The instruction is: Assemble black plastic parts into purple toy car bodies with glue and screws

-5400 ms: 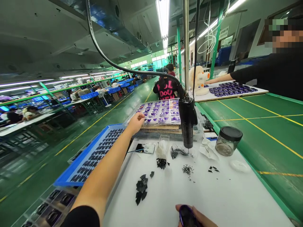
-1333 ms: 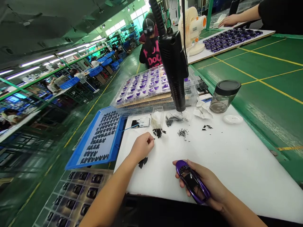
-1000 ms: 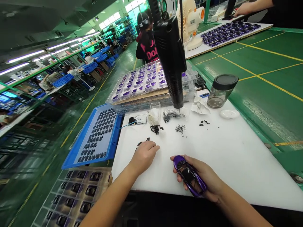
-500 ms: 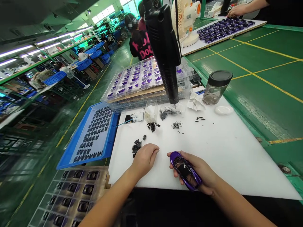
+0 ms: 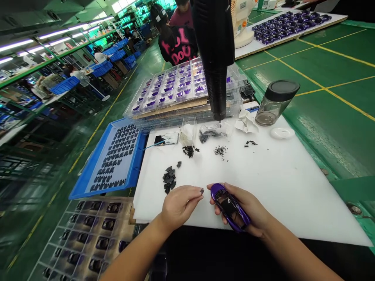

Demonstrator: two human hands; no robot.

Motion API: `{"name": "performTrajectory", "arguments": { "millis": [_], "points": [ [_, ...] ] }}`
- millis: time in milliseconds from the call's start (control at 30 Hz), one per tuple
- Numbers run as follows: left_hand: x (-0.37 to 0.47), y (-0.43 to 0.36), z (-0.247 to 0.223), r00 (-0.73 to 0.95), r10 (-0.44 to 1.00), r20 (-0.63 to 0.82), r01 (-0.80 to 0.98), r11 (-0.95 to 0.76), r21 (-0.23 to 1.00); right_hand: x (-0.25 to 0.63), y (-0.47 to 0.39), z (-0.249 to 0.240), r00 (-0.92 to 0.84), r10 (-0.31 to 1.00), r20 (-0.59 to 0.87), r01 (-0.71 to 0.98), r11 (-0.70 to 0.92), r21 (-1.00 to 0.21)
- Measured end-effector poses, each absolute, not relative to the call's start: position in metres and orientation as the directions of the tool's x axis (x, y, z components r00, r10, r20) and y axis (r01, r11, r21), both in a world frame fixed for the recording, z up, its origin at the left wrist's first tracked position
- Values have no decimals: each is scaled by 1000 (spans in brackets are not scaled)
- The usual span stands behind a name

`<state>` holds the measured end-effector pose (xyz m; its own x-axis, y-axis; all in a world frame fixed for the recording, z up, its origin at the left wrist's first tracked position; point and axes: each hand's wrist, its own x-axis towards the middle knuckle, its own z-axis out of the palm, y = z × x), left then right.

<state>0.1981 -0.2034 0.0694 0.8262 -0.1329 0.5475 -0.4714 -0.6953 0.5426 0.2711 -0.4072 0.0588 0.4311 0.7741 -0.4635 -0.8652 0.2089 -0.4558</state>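
My right hand [image 5: 247,207] is wrapped round a glossy purple model car body [image 5: 230,208] with a dark roof and windows, held tilted above the white table near its front edge. Just to the left of the car's end, my left hand [image 5: 181,205] is closed in a pinch. A tiny dark piece [image 5: 202,191] shows at its fingertips, too small to name. Behind that hand lies a heap of black plastic parts [image 5: 169,178]. Farther back is a scatter of small black screws [image 5: 220,151], below the tip of a hanging black electric screwdriver [image 5: 215,70].
A blue tray [image 5: 134,177] of dark parts stands left, above a divided box [image 5: 129,207] of car bodies. Clear compartment trays [image 5: 187,91] are stacked behind. A lidded jar [image 5: 269,111] and white oval object [image 5: 282,133] sit right. Co-workers are beyond, one in a printed black top [image 5: 177,48].
My left hand has moved right and slightly down towards the car, and the small dark piece now shows at its fingertips. My right hand keeps the car in nearly the same place.
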Motion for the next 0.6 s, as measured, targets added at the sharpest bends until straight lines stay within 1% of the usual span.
{"name": "performTrajectory", "arguments": {
  "millis": [133,300,400,533,600],
  "points": [
    [201,-207,74,793,-269,546,-553,-695,460,271,-408,59,430,777,-459,-864,207,-458],
    [207,-216,75,741,-378,555,-629,-679,378,270,-407,58,442,767,-465,-857,208,-472],
    [215,-220,77,717,-397,573,-649,-680,340,270,-407,57,452,760,-467,-846,199,-495],
    [223,-222,78,711,-402,577,-654,-678,334,270,-406,57,446,763,-468,-837,170,-521],
    [224,-221,78,710,-405,576,-657,-676,334,270,-406,58,452,764,-461,-836,183,-517]
  ]
}}
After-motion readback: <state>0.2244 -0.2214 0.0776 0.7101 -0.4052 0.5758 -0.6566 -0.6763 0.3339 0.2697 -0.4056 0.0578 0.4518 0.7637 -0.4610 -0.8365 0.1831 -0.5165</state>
